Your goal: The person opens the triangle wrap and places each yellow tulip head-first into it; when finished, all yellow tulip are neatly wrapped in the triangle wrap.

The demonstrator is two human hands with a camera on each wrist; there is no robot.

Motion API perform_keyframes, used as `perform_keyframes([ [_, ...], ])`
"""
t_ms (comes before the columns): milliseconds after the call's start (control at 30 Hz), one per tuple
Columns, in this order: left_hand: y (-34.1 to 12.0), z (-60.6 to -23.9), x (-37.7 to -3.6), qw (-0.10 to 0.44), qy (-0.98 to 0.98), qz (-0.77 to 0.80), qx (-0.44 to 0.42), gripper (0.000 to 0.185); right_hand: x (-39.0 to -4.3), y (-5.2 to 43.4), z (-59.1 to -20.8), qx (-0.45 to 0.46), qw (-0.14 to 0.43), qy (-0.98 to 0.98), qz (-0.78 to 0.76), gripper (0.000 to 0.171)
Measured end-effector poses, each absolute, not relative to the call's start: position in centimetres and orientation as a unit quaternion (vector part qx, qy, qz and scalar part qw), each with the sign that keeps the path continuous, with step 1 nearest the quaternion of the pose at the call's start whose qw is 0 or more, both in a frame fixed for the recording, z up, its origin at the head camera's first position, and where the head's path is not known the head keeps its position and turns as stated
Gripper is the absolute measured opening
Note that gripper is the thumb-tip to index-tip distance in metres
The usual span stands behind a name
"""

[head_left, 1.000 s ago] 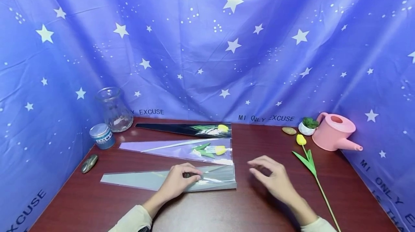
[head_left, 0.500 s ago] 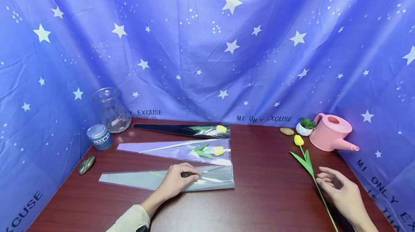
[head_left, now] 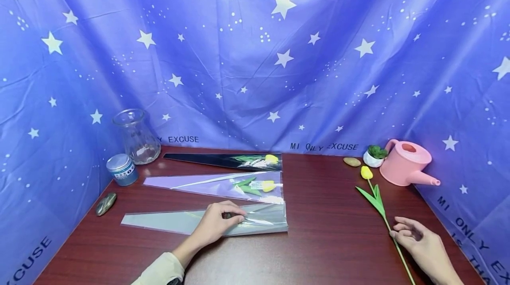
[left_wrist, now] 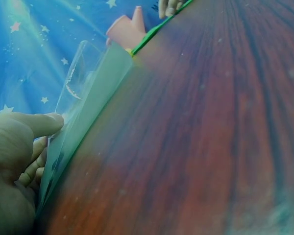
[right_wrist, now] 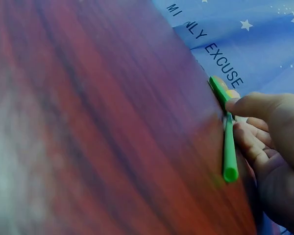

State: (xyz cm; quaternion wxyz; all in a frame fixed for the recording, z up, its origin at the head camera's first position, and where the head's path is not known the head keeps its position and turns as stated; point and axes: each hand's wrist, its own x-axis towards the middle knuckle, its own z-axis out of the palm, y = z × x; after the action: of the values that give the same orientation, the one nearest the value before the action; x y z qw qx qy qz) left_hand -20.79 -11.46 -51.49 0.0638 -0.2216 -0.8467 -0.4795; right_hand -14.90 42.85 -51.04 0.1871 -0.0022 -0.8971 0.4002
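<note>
My left hand (head_left: 235, 217) rests on a flat grey-clear cone sleeve (head_left: 179, 221) and pinches the upper layer near its wide mouth. The left wrist view shows the thumb (left_wrist: 39, 125) on top of the sleeve (left_wrist: 88, 98), with fingers curled beneath. A loose yellow tulip (head_left: 376, 201) with a long green stem lies at the right of the wooden table (head_left: 326, 236). My right hand (head_left: 396, 232) pinches the lower stem (right_wrist: 229, 152) between thumb and curled fingers, and the stem still lies on the table.
Behind the grey sleeve lie a purple sleeve (head_left: 191, 182) and a black sleeve (head_left: 207, 159), each holding a yellow tulip. A glass vase (head_left: 136, 136), blue tin (head_left: 121, 169) and stone (head_left: 105, 203) stand left. A pink watering can (head_left: 406, 162), small potted plant (head_left: 374, 155) and pebble (head_left: 352, 161) sit back right.
My right hand swept from the table's middle to the right and closed its fingers on the tulip stem. The left hand stayed on the grey sleeve.
</note>
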Motion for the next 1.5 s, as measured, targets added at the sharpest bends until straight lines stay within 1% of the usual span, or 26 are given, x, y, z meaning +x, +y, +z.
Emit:
perform_keyframes([
  [100,-11.5,-51.6,-20.8,0.066,-0.847,-0.477,-0.223,0.012,-15.0,42.6,-51.0,-0.007,0.182,-0.914,0.363,0.043],
  [200,-11.6,-51.7,-20.7,0.068,-0.847,-0.477,-0.226,0.012,-15.0,42.3,-50.9,-0.009,0.178,-0.93,0.323,0.043],
  [467,-11.8,-51.7,-20.8,0.071,-0.847,-0.477,-0.223,0.012,-15.2,41.6,-50.2,-0.03,0.169,-0.946,0.274,0.027],
  [633,-11.7,-51.6,-20.7,0.066,-0.846,-0.477,-0.226,0.012,-15.1,40.9,-50.1,-0.047,0.19,-0.939,0.283,0.021],
  [767,-11.6,-51.6,-20.7,0.064,-0.847,-0.478,-0.222,0.012,-15.1,39.9,-49.6,-0.054,0.21,-0.91,0.354,0.018],
  [900,-11.6,-51.5,-20.7,0.063,-0.849,-0.476,-0.22,0.012,-15.3,38.7,-48.4,-0.059,0.215,-0.861,0.458,0.019],
  [1133,-11.7,-51.5,-20.9,0.06,-0.851,-0.474,-0.22,0.011,-16.4,36.1,-46.3,-0.045,0.233,-0.693,0.681,0.021],
  [1333,-11.6,-51.5,-20.9,0.058,-0.847,-0.478,-0.226,0.01,-17.5,34.3,-45.5,-0.028,0.251,-0.563,0.787,0.024],
  [1500,-11.6,-51.4,-20.9,0.056,-0.842,-0.486,-0.228,0.009,-18.1,33.0,-45.2,-0.025,0.247,-0.478,0.842,0.025],
])
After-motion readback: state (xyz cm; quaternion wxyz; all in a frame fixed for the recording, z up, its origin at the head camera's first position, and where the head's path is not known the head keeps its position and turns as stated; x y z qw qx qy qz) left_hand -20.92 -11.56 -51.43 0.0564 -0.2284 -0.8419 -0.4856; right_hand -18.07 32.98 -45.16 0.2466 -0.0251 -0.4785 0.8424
